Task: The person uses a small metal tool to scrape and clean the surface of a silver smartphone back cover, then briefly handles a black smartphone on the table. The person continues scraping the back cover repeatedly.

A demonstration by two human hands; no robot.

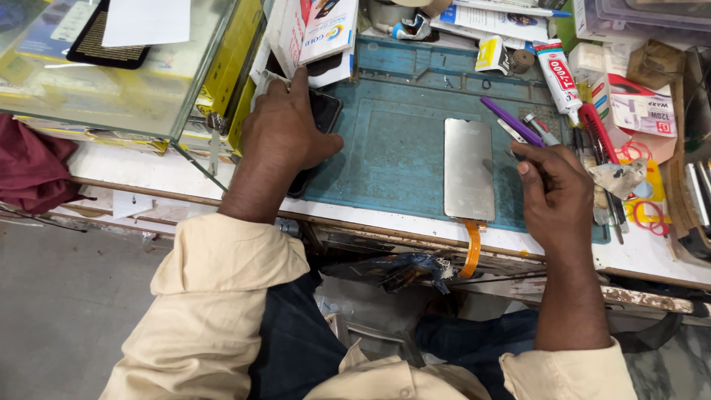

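We saw our left hand [285, 130] lying palm down on a black phone [318, 126] at the left edge of the blue mat [400, 148]. Fingers were spread flat, pressing on it rather than closed round it; the index finger reached up to a white box [315, 37] just behind. Most of the phone was hidden under the hand, only its right side and lower corner showed.

Our right hand [555, 192] sat at the mat's right side, fingers curled in, thumb [535, 164] tipped toward the screen panel [468, 169]. A thin dark tool seemed to be pinched there, but we could not tell for sure, the fingers covered it. The hand was just beside the panel, not touching it as far as we saw.

The panel lay flat, silver back up, in the middle-right of the mat, its orange flex cable [471, 248] hanging over the bench's front edge.

Just behind the right hand were a purple tool [511, 121] and a grey pen-like tool [541, 130]. A glue tube [557, 78] with a red cap end lay further back. Red-handled tools [596, 130] and red rubber bands [648, 215] were in the clutter to the right. A glass case [133, 96] stood left of the mat.
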